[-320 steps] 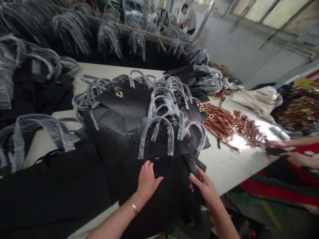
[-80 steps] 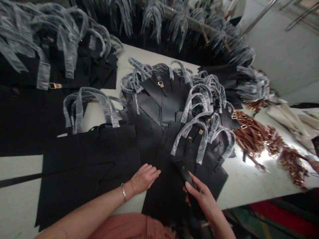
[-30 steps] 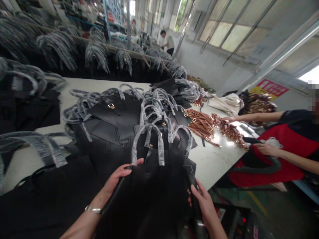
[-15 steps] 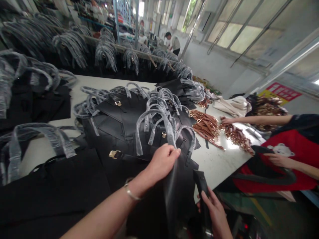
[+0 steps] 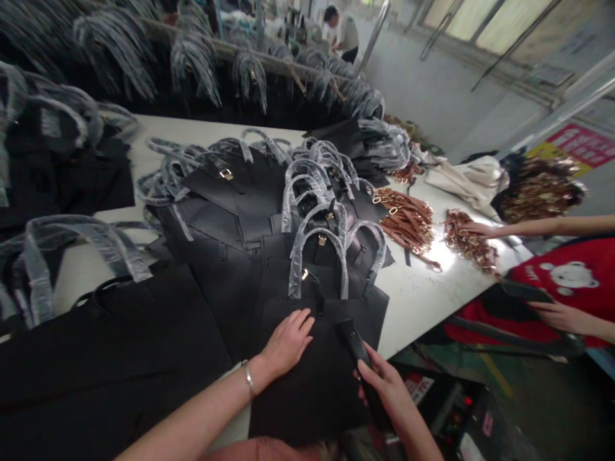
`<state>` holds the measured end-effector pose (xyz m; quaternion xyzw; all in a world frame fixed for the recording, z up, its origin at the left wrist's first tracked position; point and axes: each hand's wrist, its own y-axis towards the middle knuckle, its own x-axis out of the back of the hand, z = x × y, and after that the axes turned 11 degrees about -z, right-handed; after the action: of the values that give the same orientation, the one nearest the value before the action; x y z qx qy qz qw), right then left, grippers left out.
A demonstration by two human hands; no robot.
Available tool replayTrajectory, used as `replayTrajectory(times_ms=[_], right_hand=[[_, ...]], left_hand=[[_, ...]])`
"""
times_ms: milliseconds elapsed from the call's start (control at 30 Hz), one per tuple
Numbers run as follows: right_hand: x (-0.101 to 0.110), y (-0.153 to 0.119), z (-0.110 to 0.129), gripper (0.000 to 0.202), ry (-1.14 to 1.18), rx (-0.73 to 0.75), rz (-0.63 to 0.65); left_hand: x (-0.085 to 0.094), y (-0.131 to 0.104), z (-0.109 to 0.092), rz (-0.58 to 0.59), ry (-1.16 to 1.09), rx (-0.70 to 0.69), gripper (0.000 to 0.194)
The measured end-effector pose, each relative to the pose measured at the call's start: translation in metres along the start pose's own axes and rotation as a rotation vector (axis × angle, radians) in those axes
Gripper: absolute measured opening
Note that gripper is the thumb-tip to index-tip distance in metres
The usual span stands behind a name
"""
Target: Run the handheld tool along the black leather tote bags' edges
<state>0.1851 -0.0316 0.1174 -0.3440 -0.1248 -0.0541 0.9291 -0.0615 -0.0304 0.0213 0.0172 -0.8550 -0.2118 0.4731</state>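
1. Far left, beyond the front bag (image 5: 312, 390), a pile of black bags (image 5: 67, 169) shows handles in clear wrap.
2. Nearer, just left of the front bag, a large black bag (image 5: 110, 346) lies flat, its wrapped handles looping up past its far edge.
3. The left hand (image 5: 288, 339), a bracelet (image 5: 248, 379) at its wrist, rests on the front bag near its far edge, fingers stretched out and gripping nothing. Half a second ago it was closed around a wrapped handle.
4. The front bag lies flat on the near side of a heap of bags (image 5: 235, 186). Just past its far edge stand a wrapped handle (image 5: 342, 269) and a strap with a gold buckle (image 5: 305, 274); that buckle was out to the left half a second ago. The change appears to leave the bag's near face uncovered.
5. The right hand (image 5: 384, 378) grasps a long black tool (image 5: 355, 342), now over the right part of the front bag instead of off its side. Whether the tip touches is unclear.
6. Right of the front bag, across the white table (image 5: 408, 310), lie brown straps (image 5: 408, 218). Farther right, a co-worker's hand (image 5: 475, 229) rests on a pile of metal fittings (image 5: 466, 246).
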Motion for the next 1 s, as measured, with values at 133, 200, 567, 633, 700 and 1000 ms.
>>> replayTrajectory(times_ms=[133, 200, 567, 633, 700, 1000], right_hand=[[-0.003, 0.014, -0.003, 0.086, -0.02, -0.031, 0.027], [-0.008, 0.025, -0.001, 0.08, 0.021, -0.029, 0.053], [-0.002, 0.01, 0.018, 0.079, 0.129, 0.074, -0.202], [0.0, 0.0, 0.016, 0.083, 0.035, 0.027, -0.089], [-0.007, -0.004, 0.012, 0.086, -0.015, -0.001, 0.012], [-0.06, 0.032, 0.021, 0.086, 0.018, 0.015, 0.116]], left_hand=[[-0.017, -0.005, 0.01, 0.047, 0.032, -0.087, 0.038], [-0.021, -0.007, 0.013, 0.066, 0.039, -0.125, 0.043], [-0.021, -0.01, 0.012, 0.047, 0.069, -0.131, 0.045], [-0.016, -0.012, 0.011, 0.055, 0.044, -0.201, 0.037], [-0.011, -0.015, 0.011, 0.076, 0.014, -0.281, 0.03], [-0.01, -0.026, 0.012, 0.072, 0.016, -0.316, 0.032]])
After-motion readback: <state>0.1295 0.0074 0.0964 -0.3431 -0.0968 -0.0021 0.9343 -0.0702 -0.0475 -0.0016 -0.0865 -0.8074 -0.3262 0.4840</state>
